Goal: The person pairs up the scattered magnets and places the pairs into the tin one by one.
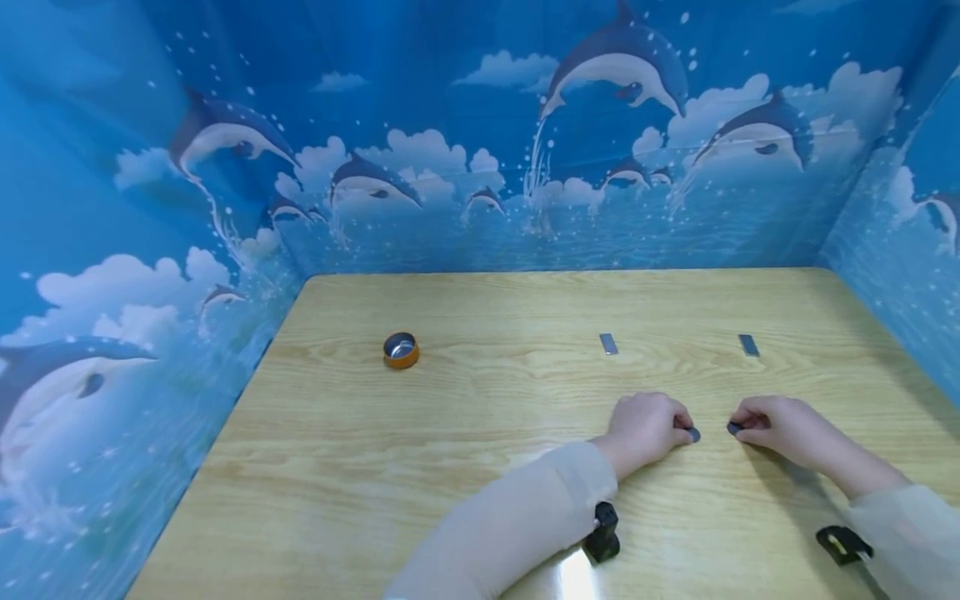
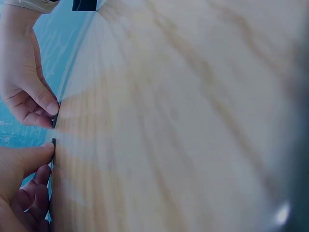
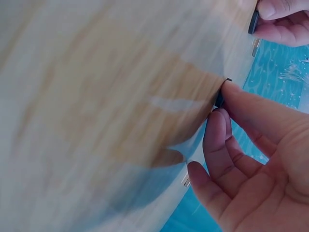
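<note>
Near the right half of the table, my left hand (image 1: 647,425) pinches a small dark round disc (image 1: 695,435) between thumb and fingers. Facing it across a narrow gap, my right hand (image 1: 783,427) pinches a second small dark disc (image 1: 733,428). In the left wrist view the left hand's disc (image 2: 53,143) appears edge-on, at the tabletop. The right wrist view has the right hand's disc (image 3: 220,99) also edge-on, its thumb pressed to it. The two discs are apart. Fingers cover part of each disc, and what exactly they are cannot be told.
Beyond the hands lie two small grey rectangular pieces, one left (image 1: 608,343) and one right (image 1: 748,345). An orange round bowl (image 1: 401,351) with a metallic inside stands at the back left. Dolphin-printed curtains (image 1: 450,183) border the wooden table (image 1: 337,450).
</note>
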Available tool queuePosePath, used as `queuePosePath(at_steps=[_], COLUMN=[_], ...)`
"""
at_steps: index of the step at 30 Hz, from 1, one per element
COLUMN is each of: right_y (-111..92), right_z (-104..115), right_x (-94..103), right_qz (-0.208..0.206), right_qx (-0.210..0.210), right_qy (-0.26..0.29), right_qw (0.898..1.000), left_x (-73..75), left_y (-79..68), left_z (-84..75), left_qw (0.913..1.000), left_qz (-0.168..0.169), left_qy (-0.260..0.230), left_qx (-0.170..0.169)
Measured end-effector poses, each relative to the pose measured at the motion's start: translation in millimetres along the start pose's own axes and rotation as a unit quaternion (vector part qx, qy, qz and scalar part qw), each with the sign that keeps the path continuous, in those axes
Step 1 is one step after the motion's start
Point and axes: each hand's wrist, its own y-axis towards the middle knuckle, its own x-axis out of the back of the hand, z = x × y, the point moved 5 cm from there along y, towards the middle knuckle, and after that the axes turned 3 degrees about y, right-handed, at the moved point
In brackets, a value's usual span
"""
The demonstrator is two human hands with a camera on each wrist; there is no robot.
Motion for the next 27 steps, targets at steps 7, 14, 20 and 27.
queuePosePath(at_steps=[7,14,20,27], right_y=[1,2,2,3], right_z=[0,1,1,13], right_x=[0.1,-1.6,-2.6,-5.3], right_qz=[-0.002,0.000,0.002,0.009], right_qx=[0.000,0.005,-0.001,-0.002], right_qy=[0.002,0.004,-0.003,0.010], right_qw=[1.000,1.000,1.000,1.000], left_x=[0.0,-3.8,-6.0,-6.1], left_y=[2.6,2.5,3.5,4.5], left_z=[-3.3,-2.8,-2.6,-2.4], left_qw=[0.9999,0.9991,0.9987,0.9981], left_qz=[-0.005,-0.030,-0.036,-0.040], left_qy=[0.003,-0.022,-0.030,-0.041], left_qx=[-0.008,-0.020,-0.020,-0.021])
